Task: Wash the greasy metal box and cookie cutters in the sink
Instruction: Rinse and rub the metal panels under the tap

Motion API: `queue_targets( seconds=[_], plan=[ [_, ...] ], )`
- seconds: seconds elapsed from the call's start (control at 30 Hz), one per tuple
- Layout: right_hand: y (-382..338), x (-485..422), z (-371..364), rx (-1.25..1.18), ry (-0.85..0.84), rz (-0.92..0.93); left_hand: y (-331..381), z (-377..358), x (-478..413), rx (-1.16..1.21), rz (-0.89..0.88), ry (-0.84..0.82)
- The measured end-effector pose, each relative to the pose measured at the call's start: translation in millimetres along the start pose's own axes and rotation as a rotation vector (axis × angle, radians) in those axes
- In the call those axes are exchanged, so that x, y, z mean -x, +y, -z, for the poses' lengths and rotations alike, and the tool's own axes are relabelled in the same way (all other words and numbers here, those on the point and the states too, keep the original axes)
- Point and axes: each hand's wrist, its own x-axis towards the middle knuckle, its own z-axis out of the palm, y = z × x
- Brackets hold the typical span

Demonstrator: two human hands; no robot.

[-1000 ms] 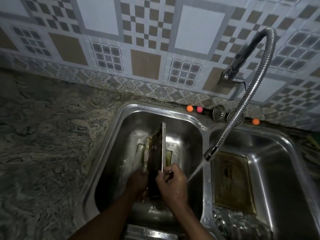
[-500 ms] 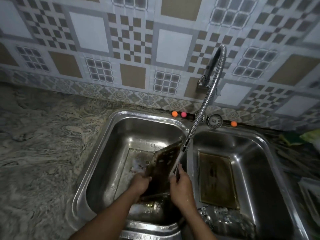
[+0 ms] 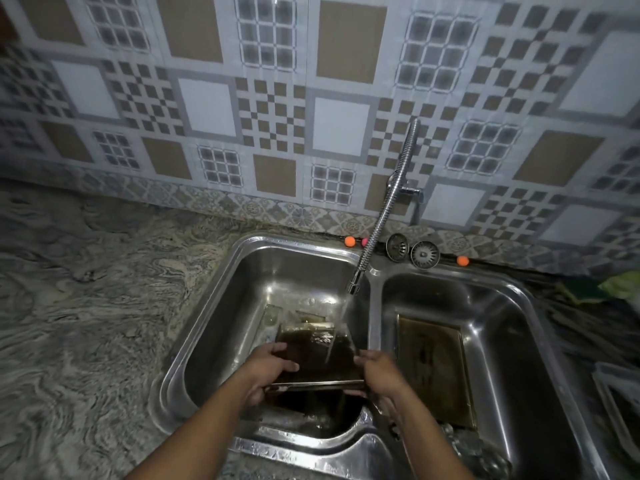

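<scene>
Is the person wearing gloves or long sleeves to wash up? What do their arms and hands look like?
No gloves. The left hand and right hand are bare. The left arm and right arm are bare too, no sleeves showing down to the picture's edge. I see no rings, watch or bracelets, though the light is dim.

Greasy metal box (image 3: pixel 313 356) under faucet (image 3: pixel 380 218) stream

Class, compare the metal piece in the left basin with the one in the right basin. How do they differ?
The left piece is gripped by left hand and right hand; the right piece lies untouched. The tap streams onto the left piece, not the right piece. Both are rectangular, brown-stained metal.
</scene>
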Motion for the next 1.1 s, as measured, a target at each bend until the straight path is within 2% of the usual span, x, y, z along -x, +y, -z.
queue_targets(
  seconds=[0.17,0.43,0.63,0.8,1.0,1.1],
  plan=[
    [16.0,-14.9,-14.5,0.237,-0.012,0.108,9.3,10.1,7.9,-0.157,-0.111,0.131],
    [10.4,4.2,-41.7,0.384,0.052,0.162,22.5,5.1,31.5,-0.352,-0.321,0.262],
    [-1.5,10.5,-41.1,0.193,0.177,0.184,9.6,2.1,22.5,-0.376,-0.434,0.318],
    [-14.3,11.9,-28.7,0.164,0.234,0.332,10.8,-17.3,0.4,-0.305,-0.378,0.307],
    [-31.0,18.0,-18.9,0.078,0.242,0.463,25.5,-44.0,-22.5,-0.014,-0.217,0.092],
    [-45.2,18.5,-10.5,0.031,0.244,0.444,31.0,-52.1,-23.1,0.004,-0.11,-0.024]
  ],
)
